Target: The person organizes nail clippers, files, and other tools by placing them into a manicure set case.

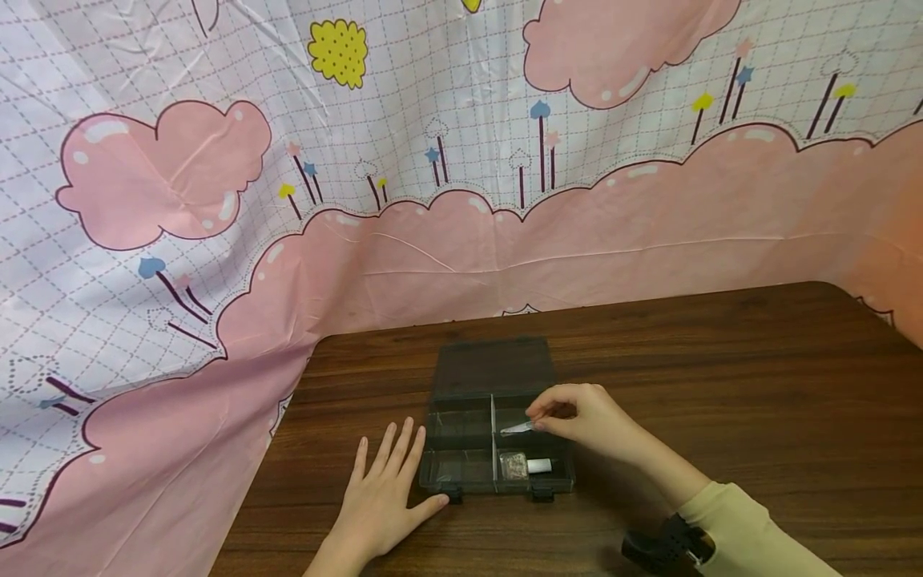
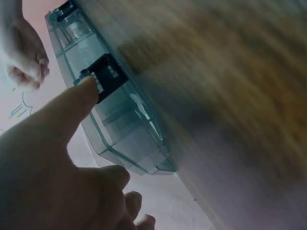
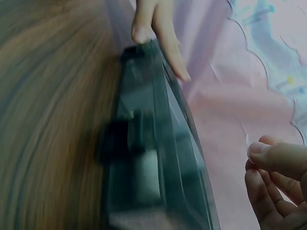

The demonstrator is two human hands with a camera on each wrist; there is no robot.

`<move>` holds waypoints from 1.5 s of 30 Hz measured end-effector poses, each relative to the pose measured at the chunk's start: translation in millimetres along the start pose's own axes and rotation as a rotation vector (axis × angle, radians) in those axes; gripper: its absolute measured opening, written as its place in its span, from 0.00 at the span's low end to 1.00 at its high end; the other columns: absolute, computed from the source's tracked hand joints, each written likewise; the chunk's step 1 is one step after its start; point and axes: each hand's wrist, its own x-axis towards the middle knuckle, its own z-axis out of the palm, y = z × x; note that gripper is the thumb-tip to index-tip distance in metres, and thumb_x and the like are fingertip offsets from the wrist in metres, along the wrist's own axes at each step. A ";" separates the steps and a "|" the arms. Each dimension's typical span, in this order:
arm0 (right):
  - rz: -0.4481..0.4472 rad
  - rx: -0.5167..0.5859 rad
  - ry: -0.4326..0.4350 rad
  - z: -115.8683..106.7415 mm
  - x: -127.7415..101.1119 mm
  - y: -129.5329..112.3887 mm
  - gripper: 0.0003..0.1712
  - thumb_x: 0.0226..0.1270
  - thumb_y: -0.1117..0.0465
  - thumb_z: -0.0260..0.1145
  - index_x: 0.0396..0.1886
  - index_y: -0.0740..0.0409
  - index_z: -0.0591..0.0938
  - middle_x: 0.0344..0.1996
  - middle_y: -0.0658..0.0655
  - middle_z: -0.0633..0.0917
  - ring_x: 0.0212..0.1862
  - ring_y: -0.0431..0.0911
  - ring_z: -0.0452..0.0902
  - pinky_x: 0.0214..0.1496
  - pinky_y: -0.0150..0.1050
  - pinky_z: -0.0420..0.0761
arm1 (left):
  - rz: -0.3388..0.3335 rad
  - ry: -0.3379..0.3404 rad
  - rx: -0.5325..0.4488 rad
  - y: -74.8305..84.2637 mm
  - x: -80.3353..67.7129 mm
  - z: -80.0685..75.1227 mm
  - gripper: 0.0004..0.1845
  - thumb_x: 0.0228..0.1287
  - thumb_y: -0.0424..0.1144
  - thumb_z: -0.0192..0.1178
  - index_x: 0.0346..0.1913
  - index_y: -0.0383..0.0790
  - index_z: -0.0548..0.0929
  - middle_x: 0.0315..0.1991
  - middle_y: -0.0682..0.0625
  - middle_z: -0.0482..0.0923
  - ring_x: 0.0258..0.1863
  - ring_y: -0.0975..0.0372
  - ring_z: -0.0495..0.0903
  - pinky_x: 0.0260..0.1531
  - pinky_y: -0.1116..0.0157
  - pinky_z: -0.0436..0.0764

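- Risk, judged: the thin clear piece [image 1: 515, 429], held by one end, could drop askew into the box [image 1: 461, 484] if the fingertips loosen unevenly.
- Risk, judged: the box could slide on the worktop [image 1: 721, 385] if the left hand [image 1: 378, 505] pushes.
- Right hand [image 1: 587, 418]: grip closed to a fingertip pinch on the piece, above the box's far right compartment.
- Left hand: grip spread wide, holding nothing; thumb apparently touching the box's front left latch [image 2: 109, 79].

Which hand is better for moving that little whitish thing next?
Probably the right hand: it pinches the little whitish thing above the box. The left hand is spread at the box's left side, pinching nothing.
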 end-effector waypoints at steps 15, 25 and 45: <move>-0.092 -0.049 -0.167 68.6 41.5 -17.5 0.07 0.62 0.69 0.67 0.40 0.61 0.85 0.35 0.51 0.86 0.36 0.37 0.82 0.40 0.30 0.82 | 0.001 -0.001 -0.001 0.1 2.3 -0.2 0.51 0.58 0.77 0.39 0.77 0.49 0.44 0.77 0.52 0.32 0.74 0.54 0.34 0.67 0.44 0.27; -0.191 -0.179 -0.208 95.3 51.0 -18.0 0.06 0.60 0.71 0.68 0.37 0.61 0.85 0.35 0.51 0.85 0.35 0.34 0.80 0.37 0.24 0.79 | 0.006 -0.003 0.003 -0.6 2.2 0.8 0.52 0.58 0.77 0.39 0.77 0.48 0.45 0.77 0.51 0.33 0.74 0.54 0.34 0.67 0.44 0.27; -0.177 -0.246 -0.251 108.4 54.4 -12.6 0.07 0.62 0.70 0.67 0.39 0.59 0.86 0.37 0.50 0.85 0.37 0.32 0.79 0.38 0.23 0.78 | 0.008 -0.016 0.000 -0.4 1.0 0.5 0.52 0.57 0.78 0.37 0.77 0.49 0.45 0.77 0.51 0.33 0.74 0.54 0.34 0.67 0.43 0.29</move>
